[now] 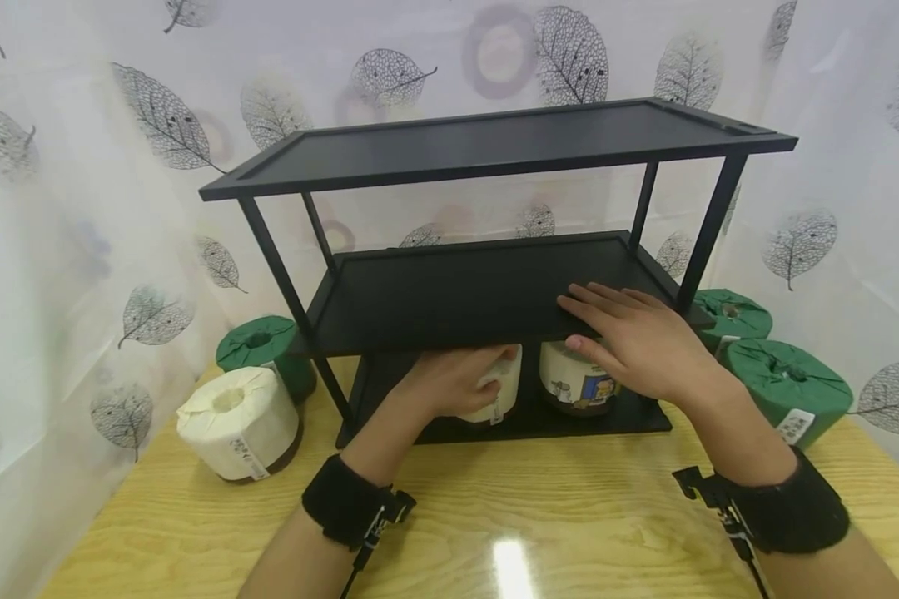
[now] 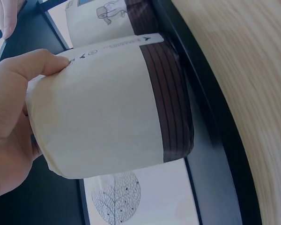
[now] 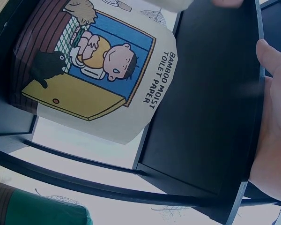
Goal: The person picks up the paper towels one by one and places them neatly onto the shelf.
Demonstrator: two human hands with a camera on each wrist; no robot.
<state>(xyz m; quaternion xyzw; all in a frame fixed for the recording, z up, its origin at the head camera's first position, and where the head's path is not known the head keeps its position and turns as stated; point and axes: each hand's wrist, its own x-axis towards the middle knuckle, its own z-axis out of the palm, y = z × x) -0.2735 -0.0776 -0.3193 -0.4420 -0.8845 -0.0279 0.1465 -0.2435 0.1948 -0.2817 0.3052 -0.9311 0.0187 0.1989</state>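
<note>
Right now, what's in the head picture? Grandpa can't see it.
The left hand grips a white roll under the middle board of a black rack; the right hand rests on that board. Green rolls stand either side.

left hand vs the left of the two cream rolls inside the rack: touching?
Touching. The left wrist view shows it: the left hand grips the cream roll, thumb against its side.
</note>
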